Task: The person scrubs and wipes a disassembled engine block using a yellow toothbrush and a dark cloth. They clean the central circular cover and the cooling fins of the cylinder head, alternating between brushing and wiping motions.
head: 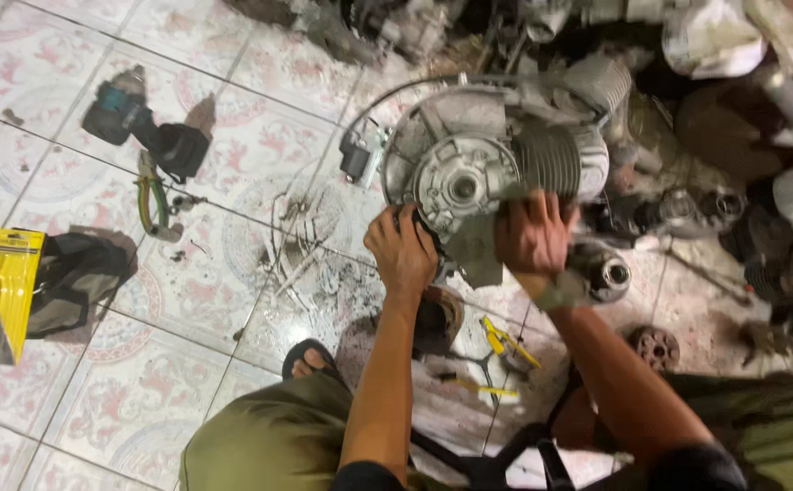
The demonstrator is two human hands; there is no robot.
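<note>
Engine (496, 164): small grey motor with a finned cylinder, resting on its side on the patterned tile floor (187, 36), round cover plate facing up, directly ahead of the knees.
Left hand (403, 247): clamped on the lower left rim of the casing, fingers curled shut around the edge.
Right hand (533, 235): pressed against the casing below the fins, fingers folded tight over a ledge of metal; whether anything small sits inside the fist, impossible to tell.
Handling: judged heavy, rigid cast metal, greasy and likely slick; fins thin and probably sharp-edged.
Best hold: judged to be the thick casing rim and mounting lugs, low and on both sides, not the fins or the loose cable.
Close by: yellow-handled pliers (508, 340) and a rusty sprocket-like disc (655, 347) on the floor just beside the right forearm; a dark round part under the left wrist.
Left side: cordless driver (146, 123), green-handled cutters (153, 202), black bag (74, 277) and yellow tool pack (5, 291), all well apart from the engine.
In the way: more engine parts and a second finned unit crowding the far and right sides; sandalled foot (308, 360) and a black stool frame near the knees; oily grit on the tiles beneath.
</note>
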